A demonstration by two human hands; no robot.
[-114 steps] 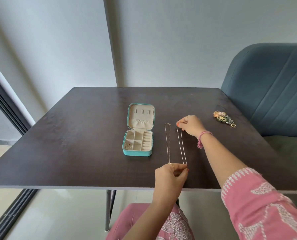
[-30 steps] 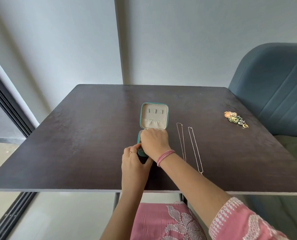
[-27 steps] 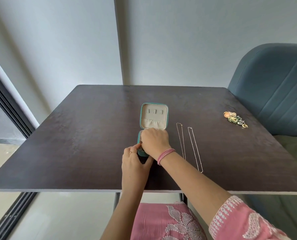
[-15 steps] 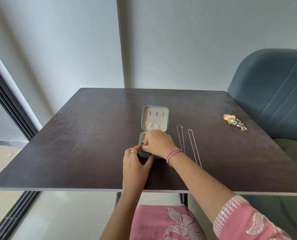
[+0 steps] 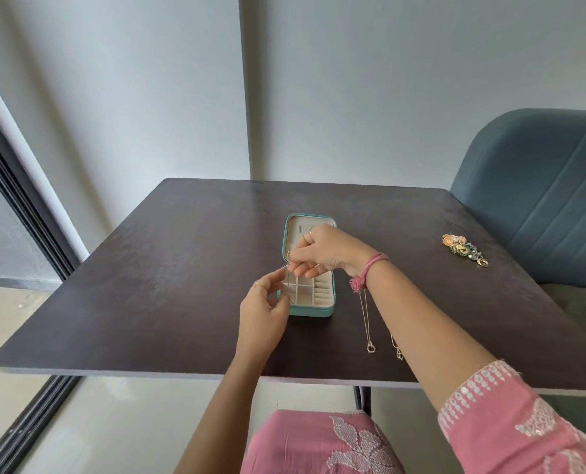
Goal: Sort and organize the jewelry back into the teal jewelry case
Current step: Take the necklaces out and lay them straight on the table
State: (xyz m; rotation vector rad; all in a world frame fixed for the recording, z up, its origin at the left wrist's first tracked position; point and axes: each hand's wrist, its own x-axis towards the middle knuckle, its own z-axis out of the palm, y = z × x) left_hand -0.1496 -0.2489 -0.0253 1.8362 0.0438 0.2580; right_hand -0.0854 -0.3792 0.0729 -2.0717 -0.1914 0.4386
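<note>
A thin chain [image 5: 287,268] hangs nearly upright over the left compartments of the open teal jewelry case [image 5: 313,311] at mid-desk [image 5: 168,285]. The right hand [image 5: 322,251] pinches its top; the left hand [image 5: 264,311], nearer, seems to pinch its lower run, though it is hard to see. Two necklaces [image 5: 370,331] lie right of the case. Half a second ago both hands sat low at the case's near edge; now the chain is lifted.

Teal jewelry case [image 5: 313,311] open on table; 2 thin chains [image 5: 366,323] right; earring cluster [image 5: 465,249] far right.
</note>
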